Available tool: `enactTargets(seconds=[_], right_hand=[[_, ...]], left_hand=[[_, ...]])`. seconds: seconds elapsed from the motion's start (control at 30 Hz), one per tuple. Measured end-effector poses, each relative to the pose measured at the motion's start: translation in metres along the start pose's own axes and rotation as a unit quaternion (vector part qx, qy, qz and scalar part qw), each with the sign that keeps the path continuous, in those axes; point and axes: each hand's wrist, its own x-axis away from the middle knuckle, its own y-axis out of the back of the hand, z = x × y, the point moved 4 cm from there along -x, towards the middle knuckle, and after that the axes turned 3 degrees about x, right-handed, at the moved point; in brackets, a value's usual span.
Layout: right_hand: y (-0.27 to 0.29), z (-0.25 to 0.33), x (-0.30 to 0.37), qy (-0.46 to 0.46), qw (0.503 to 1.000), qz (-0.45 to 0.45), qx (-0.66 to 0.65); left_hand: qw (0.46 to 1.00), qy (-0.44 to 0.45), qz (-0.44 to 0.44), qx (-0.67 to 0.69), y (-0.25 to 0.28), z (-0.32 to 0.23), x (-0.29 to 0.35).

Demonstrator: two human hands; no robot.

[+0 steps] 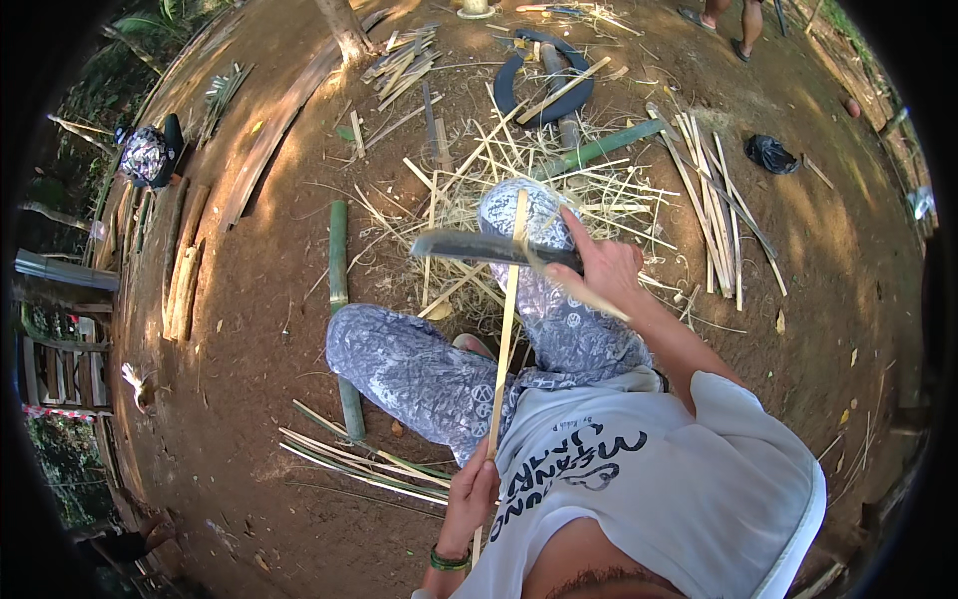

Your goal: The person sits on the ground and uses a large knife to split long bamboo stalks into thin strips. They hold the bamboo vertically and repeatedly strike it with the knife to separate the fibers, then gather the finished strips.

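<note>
A long, pale bamboo strip (508,309) runs from beside my torso up over my right thigh to the knee. Low in the picture, my left hand (474,491) is closed around its near part, with a green bracelet on the wrist. My right hand (607,272) grips a machete (464,246), index finger stretched out toward the knee. The dark, broad blade points left and lies across the strip above my right leg. A thin, pale curl (534,258) shows where blade and strip cross. The machete's handle is partly hidden by my fingers.
Bamboo shavings (469,285) litter the ground beyond my knees. Green bamboo poles (338,250) lie left and ahead. Split strips (714,215) are piled at the right, others (364,464) at the lower left. A black ring (509,85) lies ahead; a person's legs (750,25) stand far right.
</note>
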Motion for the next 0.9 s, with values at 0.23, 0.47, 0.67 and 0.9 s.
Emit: enactTargets(seconds=[0.23, 0.47, 0.67, 0.9], right_hand=[[0.003, -0.047, -0.011, -0.125, 0.978, -0.075, -0.149], [0.056, 0.001, -0.016, -0.148, 0.881, 0.006, -0.449], [0.076, 0.038, -0.051, -0.074, 0.889, 0.013, -0.451], [0.080, 0.046, -0.092, 0.050, 0.908, -0.100, -0.405]], left_hand=[[0.998, 0.002, -0.033, 0.056, 0.037, 0.080, 0.066], [0.989, -0.009, 0.004, 0.151, 0.018, 0.049, 0.020], [0.996, -0.016, 0.027, 0.087, 0.013, 0.039, 0.008], [0.995, -0.034, -0.002, 0.098, 0.006, 0.016, 0.014]])
